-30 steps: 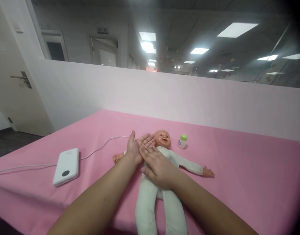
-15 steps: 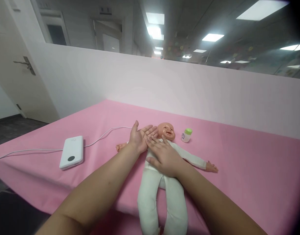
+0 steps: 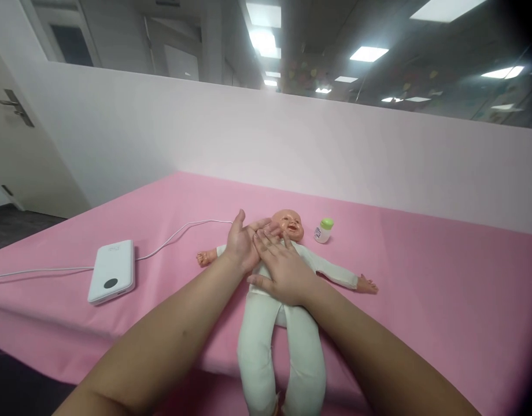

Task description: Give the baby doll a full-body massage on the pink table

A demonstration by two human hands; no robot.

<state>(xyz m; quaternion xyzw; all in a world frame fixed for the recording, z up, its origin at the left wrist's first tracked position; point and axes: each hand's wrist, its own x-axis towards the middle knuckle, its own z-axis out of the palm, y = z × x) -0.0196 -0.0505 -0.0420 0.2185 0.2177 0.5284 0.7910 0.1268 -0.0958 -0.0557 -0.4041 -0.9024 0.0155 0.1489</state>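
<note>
A baby doll [image 3: 281, 341] in a white cloth suit lies on its back on the pink cloth, its face up and its arms spread. My left hand [image 3: 247, 242] is palm up beside the doll's head, open, with the fingers stretched out. Palm down over the doll's chest, my right hand [image 3: 284, 268] has its fingers extended, and their tips lie over the fingers and palm of my left hand. Neither hand holds an object. Part of the doll's chest and one shoulder are hidden by my hands.
A small bottle with a green cap [image 3: 324, 230] stands right of the doll's head. At the left, a white power bank [image 3: 113, 271] lies with a white cable [image 3: 174, 234]. The pink cloth [image 3: 431, 277] reaches a white wall [image 3: 335, 150] behind.
The whole view has shifted slightly, so the scene sits further left and higher. My right fingertips have moved a little further across my left fingers.
</note>
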